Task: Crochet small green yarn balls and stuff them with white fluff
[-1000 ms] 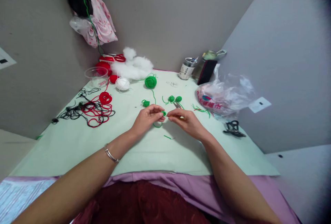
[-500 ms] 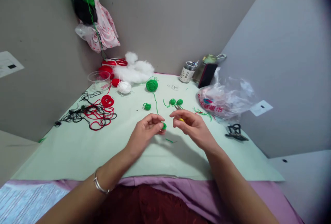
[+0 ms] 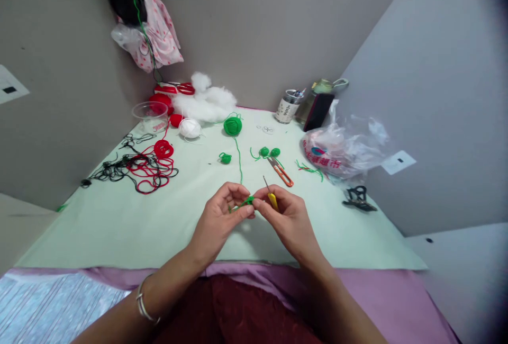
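Between thumb and fingers, my left hand (image 3: 222, 217) pinches a small green crochet piece (image 3: 249, 200). The fingertips of my right hand (image 3: 289, 217) meet the same piece from the other side. A crochet hook (image 3: 273, 199) with a yellow handle is tucked in my right hand, its metal tip pointing up and away. From my left hand a green strand runs back to a green yarn ball (image 3: 233, 126). Orange-handled thread snips (image 3: 282, 172) lie just beyond my right hand, near two small green crocheted balls (image 3: 269, 152). A small green bundle (image 3: 225, 158) rests farther left.
Tangled black and red yarn (image 3: 146, 166) spreads at the left. White stuffing (image 3: 204, 103), a white yarn ball (image 3: 190, 128) and a clear tub (image 3: 150, 117) stand behind it. A pen can (image 3: 287, 108), a plastic bag (image 3: 341, 151) and a black claw clip (image 3: 359, 198) are right.
My right hand has moved to the green piece and now touches it. The yellow hook now points upward. The view has tilted slightly, and the snips show fully.
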Available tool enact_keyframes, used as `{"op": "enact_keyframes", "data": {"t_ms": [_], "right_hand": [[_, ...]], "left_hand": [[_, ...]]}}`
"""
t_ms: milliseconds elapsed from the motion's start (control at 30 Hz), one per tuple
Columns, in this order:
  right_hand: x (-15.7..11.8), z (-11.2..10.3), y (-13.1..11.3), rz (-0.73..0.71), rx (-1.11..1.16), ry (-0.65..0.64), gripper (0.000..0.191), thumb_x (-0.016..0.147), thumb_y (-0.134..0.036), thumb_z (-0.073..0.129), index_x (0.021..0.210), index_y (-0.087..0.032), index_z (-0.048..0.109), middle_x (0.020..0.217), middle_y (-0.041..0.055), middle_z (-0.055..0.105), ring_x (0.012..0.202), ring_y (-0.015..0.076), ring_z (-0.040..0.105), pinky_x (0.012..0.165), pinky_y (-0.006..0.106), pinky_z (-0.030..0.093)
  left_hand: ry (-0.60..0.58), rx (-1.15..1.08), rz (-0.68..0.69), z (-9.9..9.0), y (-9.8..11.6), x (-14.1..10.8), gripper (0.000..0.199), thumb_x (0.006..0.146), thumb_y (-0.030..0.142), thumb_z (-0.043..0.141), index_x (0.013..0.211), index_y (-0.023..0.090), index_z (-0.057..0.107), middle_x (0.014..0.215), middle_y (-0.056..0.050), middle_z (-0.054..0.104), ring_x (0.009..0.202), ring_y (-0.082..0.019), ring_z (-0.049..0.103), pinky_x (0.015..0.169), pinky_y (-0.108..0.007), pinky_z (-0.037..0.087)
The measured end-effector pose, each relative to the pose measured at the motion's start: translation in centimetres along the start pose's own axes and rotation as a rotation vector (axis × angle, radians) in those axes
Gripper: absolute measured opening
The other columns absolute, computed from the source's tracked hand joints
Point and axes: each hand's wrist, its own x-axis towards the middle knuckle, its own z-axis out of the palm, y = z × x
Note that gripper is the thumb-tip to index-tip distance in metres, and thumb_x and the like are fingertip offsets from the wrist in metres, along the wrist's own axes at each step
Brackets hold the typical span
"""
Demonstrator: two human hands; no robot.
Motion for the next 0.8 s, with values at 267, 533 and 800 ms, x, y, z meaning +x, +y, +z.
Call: {"op": "enact_keyframes", "data": {"t_ms": [267, 533, 800], "right_hand": [[-1.0, -0.9, -0.3, 0.02, -0.054, -0.127, 0.035, 0.103, -0.046, 0.055, 0.094, -0.018, 0.074, 0.077, -0.0004, 0.058, 0.058, 0.0081, 0.04, 0.052, 0.025, 0.033], [-2.1, -1.5, 0.0, 0.068, 0.354, -0.131, 0.024, 0.096, -0.033, 0.069, 0.118, -0.026, 0.073, 0.084, -0.0002, 0.073, 0.046, 0.0071, 0.055, 0.039, 0.02, 0.038], [-2.0, -2.0, 0.0, 0.113, 0.667, -0.206, 0.015, 0.091, -0.032, 0.073, 0.1, -0.022, 0.076, 0.091, 0.0049, 0.081, 0.051, 0.0119, 0.067, 0.048, 0.023, 0.053]], "left_hand": [[0.065, 0.049, -0.046, -0.2, 0.5, -0.6, 0.01, 0.086, 0.024, 0.076, 0.093, 0.02, 0.07, 0.089, 0.003, 0.068, 0.074, -0.01, 0.067, 0.078, -0.025, 0.052], [0.036, 0.047, -0.088, -0.3, 0.6, -0.8, 0.008, 0.087, 0.026, 0.077, 0.094, 0.022, 0.076, 0.086, 0.003, 0.069, 0.072, -0.011, 0.07, 0.078, -0.025, 0.054], [0.031, -0.019, -0.144, -0.2, 0.7, -0.8, 0.016, 0.083, 0.032, 0.083, 0.089, 0.019, 0.076, 0.078, 0.002, 0.068, 0.069, -0.012, 0.069, 0.074, -0.026, 0.058]]}}
